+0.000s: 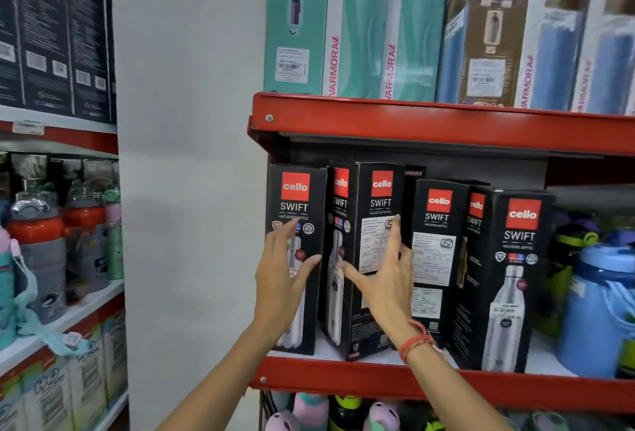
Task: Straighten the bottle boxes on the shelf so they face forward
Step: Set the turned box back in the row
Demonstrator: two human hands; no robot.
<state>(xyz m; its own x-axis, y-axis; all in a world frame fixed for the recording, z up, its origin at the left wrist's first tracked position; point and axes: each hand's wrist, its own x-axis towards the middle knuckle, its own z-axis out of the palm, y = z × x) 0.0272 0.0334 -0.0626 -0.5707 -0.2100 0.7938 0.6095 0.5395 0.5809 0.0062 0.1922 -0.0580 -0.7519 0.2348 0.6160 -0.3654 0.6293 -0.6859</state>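
Now left hand flat on leftmost box; right hand splayed on angled box.

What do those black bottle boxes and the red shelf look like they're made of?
Black bottle boxes: likely printed cardboard, slightly glossy, judging by crisp folded edges and faint sheen. Red shelf: probably painted metal, given its smooth glossy edge and a visible screw.

Black boxes: red "cello" badge with "SWIFT" under it. The small line below looks like "VACUSTEEL BOTTLE", too blurred to confirm. Their turned side panels carry an ISI mark. Tall boxes upper right: "VARMORA", printed vertically. Dark boxes upper left: "LARAH". Pale boxes lower left: "H2O".
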